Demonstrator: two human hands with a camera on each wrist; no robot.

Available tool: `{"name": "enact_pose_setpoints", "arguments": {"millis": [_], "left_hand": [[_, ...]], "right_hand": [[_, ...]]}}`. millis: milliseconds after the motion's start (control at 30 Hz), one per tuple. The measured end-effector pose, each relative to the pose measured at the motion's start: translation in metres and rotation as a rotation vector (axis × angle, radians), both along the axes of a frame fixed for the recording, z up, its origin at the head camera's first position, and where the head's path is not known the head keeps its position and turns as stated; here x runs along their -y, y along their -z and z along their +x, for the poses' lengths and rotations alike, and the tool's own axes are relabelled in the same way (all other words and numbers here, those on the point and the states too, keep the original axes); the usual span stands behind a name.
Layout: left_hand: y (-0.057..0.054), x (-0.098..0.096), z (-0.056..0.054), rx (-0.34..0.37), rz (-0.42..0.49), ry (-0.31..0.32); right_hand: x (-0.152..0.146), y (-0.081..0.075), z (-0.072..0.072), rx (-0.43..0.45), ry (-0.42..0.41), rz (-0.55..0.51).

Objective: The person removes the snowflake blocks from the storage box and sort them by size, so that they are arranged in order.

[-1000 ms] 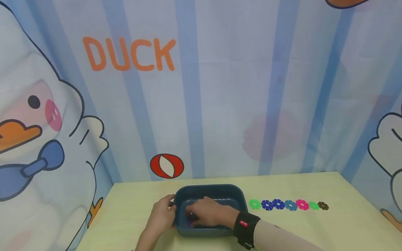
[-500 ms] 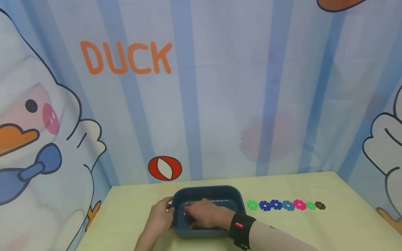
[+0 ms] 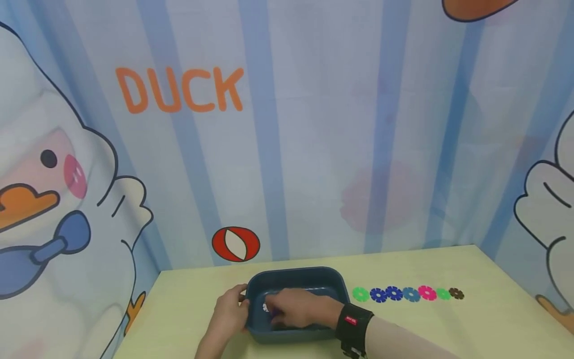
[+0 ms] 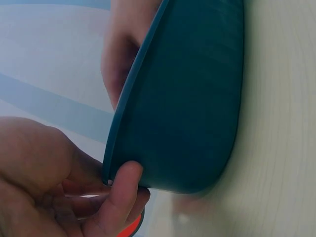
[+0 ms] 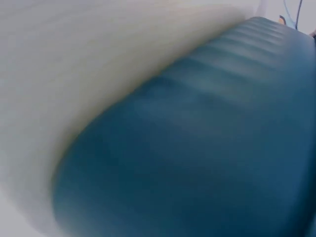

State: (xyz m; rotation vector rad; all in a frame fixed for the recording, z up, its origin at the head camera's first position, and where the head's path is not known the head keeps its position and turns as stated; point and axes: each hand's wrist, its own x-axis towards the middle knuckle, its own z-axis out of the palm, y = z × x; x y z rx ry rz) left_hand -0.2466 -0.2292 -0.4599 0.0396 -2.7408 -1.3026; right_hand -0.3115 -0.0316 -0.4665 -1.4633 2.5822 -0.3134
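On the pale surface (image 3: 188,309), head view: blue bin (image 3: 296,335), its left end grasped by the person's left grip (image 3: 228,311). Right grip (image 3: 298,308) reaches inside — whether it pinches a piece, cannot tell. White piece (image 3: 265,307) beside its fingers; seven notched discs (image 3: 411,294) in a row right of the bin. Left wrist view: one digit pressed against the bin's outer wall. Right wrist view: bin's outside, blurred.

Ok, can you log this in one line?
left hand: grips bin at left end | right hand: down in bin, hold unclear | seven discs: row on table, right of bin
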Motion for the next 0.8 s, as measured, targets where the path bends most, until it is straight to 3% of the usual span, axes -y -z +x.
{"name": "enact_pose_setpoints", "arguments": {"millis": [233,467,800], "left_hand": [[-0.001,-0.005,0.001,0.007,0.006,-0.027],[-0.001,-0.004,0.0,0.012,-0.015,-0.048],[0.001,-0.004,-0.001,0.0,-0.026,-0.048]], "right_hand": [[-0.03,-0.016,0.003,0.019,0.059,-0.057],[-0.065,-0.037,0.0,0.039,0.057,-0.12],[-0.107,-0.045,-0.002,-0.021,0.1,-0.194]]}}
